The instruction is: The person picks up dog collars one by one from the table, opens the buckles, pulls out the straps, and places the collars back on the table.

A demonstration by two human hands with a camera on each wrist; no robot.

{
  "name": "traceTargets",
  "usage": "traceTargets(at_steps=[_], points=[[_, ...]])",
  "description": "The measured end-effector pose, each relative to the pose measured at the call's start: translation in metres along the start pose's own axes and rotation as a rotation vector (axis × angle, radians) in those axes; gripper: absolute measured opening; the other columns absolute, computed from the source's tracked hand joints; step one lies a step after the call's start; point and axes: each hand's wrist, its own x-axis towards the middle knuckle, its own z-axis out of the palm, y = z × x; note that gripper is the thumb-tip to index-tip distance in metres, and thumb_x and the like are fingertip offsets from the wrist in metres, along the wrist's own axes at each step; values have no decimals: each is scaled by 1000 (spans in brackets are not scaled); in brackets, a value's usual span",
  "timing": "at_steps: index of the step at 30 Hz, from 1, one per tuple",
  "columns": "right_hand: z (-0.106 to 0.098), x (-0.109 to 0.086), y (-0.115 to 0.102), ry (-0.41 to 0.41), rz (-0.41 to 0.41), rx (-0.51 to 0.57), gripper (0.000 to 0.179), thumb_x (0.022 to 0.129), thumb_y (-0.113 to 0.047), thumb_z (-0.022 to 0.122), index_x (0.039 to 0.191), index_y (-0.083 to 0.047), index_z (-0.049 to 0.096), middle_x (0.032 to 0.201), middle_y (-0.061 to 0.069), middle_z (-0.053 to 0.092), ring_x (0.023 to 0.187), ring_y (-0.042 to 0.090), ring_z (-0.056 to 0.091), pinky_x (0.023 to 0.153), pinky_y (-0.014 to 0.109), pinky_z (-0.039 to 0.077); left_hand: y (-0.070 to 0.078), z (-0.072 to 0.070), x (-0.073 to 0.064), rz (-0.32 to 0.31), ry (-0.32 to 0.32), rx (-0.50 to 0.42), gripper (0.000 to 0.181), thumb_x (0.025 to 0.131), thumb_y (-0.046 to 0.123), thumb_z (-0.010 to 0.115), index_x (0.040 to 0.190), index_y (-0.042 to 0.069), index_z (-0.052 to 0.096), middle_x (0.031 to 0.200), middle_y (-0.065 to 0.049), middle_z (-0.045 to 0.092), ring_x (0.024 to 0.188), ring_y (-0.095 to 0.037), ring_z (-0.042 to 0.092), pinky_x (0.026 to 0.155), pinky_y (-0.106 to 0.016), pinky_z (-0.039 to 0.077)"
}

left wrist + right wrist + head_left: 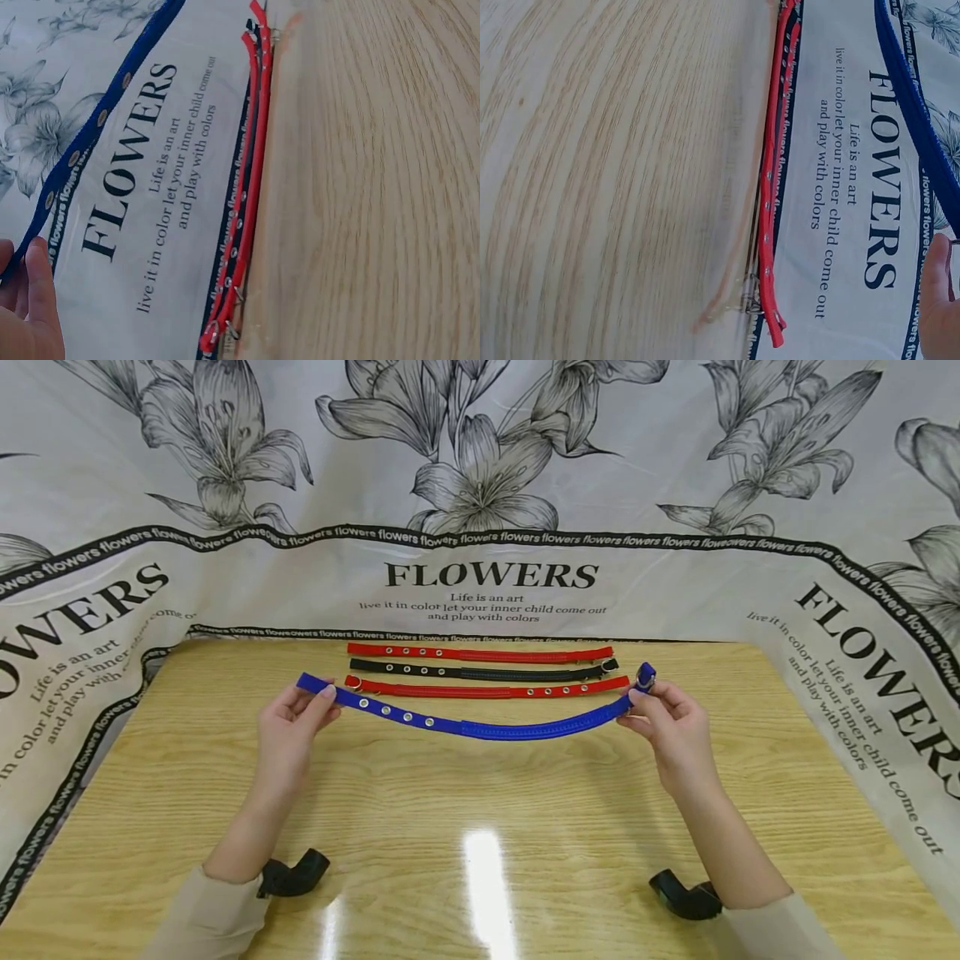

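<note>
A blue collar with several metal eyelets hangs in a shallow sag between both hands, held above the table. My left hand pinches its plain end near the eyelets, thumb on top. At the other end, my right hand pinches the collar just below its buckle and ring. Behind it, three collars lie stretched out side by side: a red collar farthest back, a black collar in the middle and another red collar nearest. In the left wrist view the blue collar runs up from the fingers.
The wooden table ends at the back against a white cloth printed with flowers and lettering, which also rises on both sides. Black curved pieces, one near the left wrist and one near the right, sit by the sleeves.
</note>
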Motion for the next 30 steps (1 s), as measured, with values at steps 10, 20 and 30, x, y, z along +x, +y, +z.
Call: traceTargets(at_steps=[10, 20, 30], points=[[-13, 14, 8, -48, 365, 540, 11, 93, -2, 53, 86, 2, 60, 81, 13, 64, 76, 24, 65, 75, 28, 56, -4, -15, 15, -468, -29, -621, 12, 93, 1, 51, 91, 1, 63, 84, -10, 64, 76, -16, 66, 76, -18, 53], [-20, 27, 21, 62, 619, 892, 5, 90, -1, 59, 89, 2, 55, 88, 13, 57, 86, 25, 58, 88, 27, 49, -15, -13, 24, -622, 2, -713, 15, 95, 1, 47, 109, 5, 46, 89, -11, 59, 79, -18, 64, 81, -19, 51], [-34, 44, 40, 49, 756, 682, 8, 95, -2, 50, 94, 2, 57, 94, 19, 61, 89, 29, 61, 105, 28, 33, -30, -10, 36, -614, 24, -490, 15, 96, 2, 44, 108, 6, 37, 84, -5, 60, 75, -12, 64, 82, -19, 51]])
